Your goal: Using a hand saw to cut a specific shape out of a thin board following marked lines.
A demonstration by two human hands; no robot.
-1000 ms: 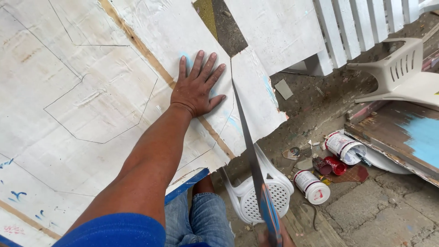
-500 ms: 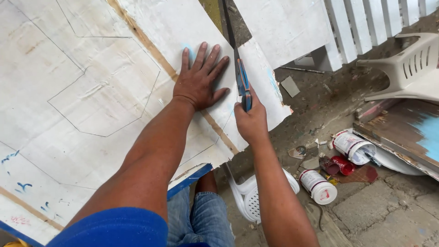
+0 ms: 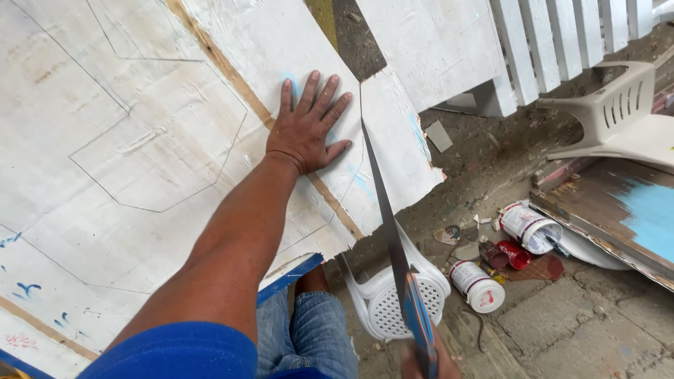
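Two hands are at work. Left hand (image 3: 307, 128) lies flat with fingers spread on the white board (image 3: 140, 161), close to its right edge. Right hand (image 3: 425, 361) is mostly cut off at the bottom; it grips the saw (image 3: 393, 242) by the handle. Its blade sits in a cut in that edge, beside the left hand. Below stands a white plastic chair (image 3: 397, 302), with paint cans (image 3: 477, 284) on the ground nearby.
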